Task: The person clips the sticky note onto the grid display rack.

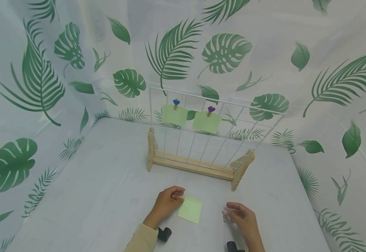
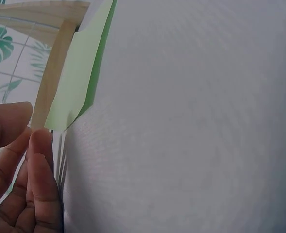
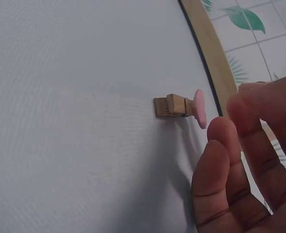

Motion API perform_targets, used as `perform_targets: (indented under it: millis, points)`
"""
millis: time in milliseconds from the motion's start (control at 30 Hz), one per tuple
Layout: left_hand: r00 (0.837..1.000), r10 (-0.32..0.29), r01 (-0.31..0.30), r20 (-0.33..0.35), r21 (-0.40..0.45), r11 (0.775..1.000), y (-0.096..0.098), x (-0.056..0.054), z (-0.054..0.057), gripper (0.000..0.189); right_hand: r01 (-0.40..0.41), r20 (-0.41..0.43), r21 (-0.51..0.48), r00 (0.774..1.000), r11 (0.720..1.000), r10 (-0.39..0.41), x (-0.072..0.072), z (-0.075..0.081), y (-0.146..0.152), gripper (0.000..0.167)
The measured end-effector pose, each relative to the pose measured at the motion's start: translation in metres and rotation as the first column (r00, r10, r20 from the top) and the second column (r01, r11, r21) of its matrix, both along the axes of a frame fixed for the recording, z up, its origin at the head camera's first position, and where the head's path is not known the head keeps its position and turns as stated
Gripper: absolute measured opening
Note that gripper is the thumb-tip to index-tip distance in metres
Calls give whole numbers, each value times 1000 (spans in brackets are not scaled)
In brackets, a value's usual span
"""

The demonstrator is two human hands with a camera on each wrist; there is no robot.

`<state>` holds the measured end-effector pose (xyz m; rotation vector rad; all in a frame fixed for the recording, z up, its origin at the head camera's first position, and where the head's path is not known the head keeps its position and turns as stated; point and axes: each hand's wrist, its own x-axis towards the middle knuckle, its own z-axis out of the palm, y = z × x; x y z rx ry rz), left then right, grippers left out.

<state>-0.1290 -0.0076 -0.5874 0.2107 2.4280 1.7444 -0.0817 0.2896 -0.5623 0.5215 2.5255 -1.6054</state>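
A light green sticky note (image 1: 190,210) lies on the white table in front of the rack. My left hand (image 1: 167,201) is at its left edge; in the left wrist view the thumb and fingertips (image 2: 41,141) stand apart just short of the note's corner (image 2: 67,104). To the right is a small wooden clothespin (image 3: 172,105) with a pink top. My right hand (image 1: 243,217) hovers beside it, fingers loosely bent and nothing between them, with the fingertips (image 3: 221,131) close to the pink top.
Behind the hands stands a white wire grid rack (image 1: 198,147) on a wooden base (image 1: 192,167). Two green notes hang from it, one under a blue heart clothespin (image 1: 176,102), the other under a purple one (image 1: 211,109). Leaf-print curtains (image 1: 176,52) surround the table (image 1: 101,182).
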Motion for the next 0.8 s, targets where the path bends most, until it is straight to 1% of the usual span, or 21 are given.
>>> perform_targets:
  millis: [167, 400, 600, 800]
  points:
    - [1000, 15, -15, -3, -29, 999, 2, -1, -1, 27, 0, 23, 44, 1000, 999, -1, -1, -4, 0, 39]
    - [999, 29, -31, -21, -121, 992, 5, -3, -2, 22, -22, 27, 56, 999, 998, 21, 0, -6, 1, 33]
    - [999, 44, -47, -17, -196, 979, 8, -5, 0, 14, -51, 34, 141, 998, 989, 47, -1, -7, -2, 31]
    - [998, 65, -65, -9, -222, 973, 10, -7, 2, 9, -73, 63, 217, 996, 974, 60, -2, -9, -3, 34]
